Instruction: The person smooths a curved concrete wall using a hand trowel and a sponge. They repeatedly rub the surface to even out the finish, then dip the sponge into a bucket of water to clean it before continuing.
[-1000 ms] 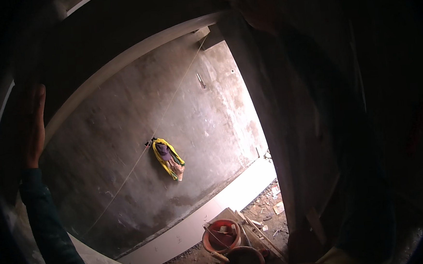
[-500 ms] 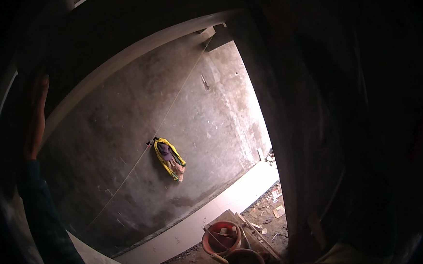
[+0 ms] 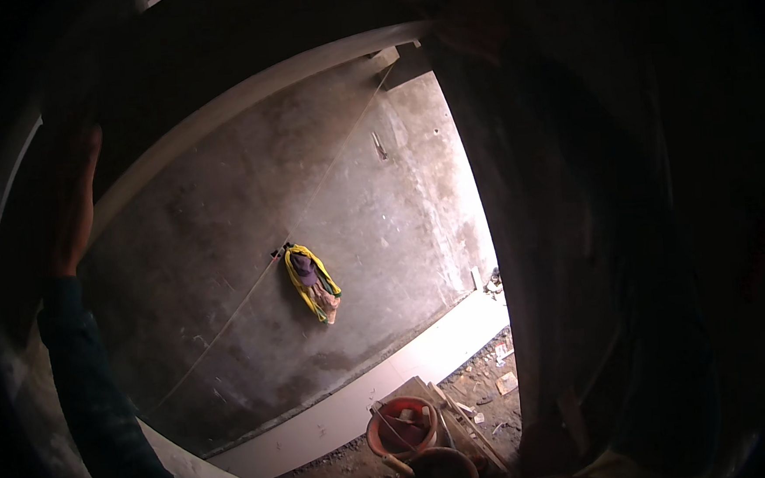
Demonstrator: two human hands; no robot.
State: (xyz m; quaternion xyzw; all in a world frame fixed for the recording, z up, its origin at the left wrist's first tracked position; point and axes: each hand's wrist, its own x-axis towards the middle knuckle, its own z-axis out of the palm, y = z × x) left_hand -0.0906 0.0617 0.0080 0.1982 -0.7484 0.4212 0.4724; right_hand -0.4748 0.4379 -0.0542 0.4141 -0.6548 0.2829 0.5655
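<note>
My left hand [image 3: 80,205] is raised at the left, its fingers stretched upward and laid along a dark surface beside the opening. Nothing shows in its grasp. A dark green sleeve [image 3: 99,396] covers that arm. In deep shadow at the upper right, my right hand [image 3: 482,38] is only faintly visible near the top corner of the opening. Its fingers, and anything in them, are lost in the dark. The right sleeve [image 3: 658,310] rises along the dark right side.
Beyond the opening, a yellow-edged cloth bundle with a dark cap [image 3: 306,274] hangs on a grey wall [image 3: 224,222] crossed by a cord. Below are a reddish bucket [image 3: 377,436], a dark round tub [image 3: 445,476], wooden boards [image 3: 473,435], a pale panel [image 3: 324,435] and rubble [image 3: 496,377].
The view has shifted slightly. My left hand appears a little farther right, still stretched out. My right hand has become faintly visible near the opening's upper corner.
</note>
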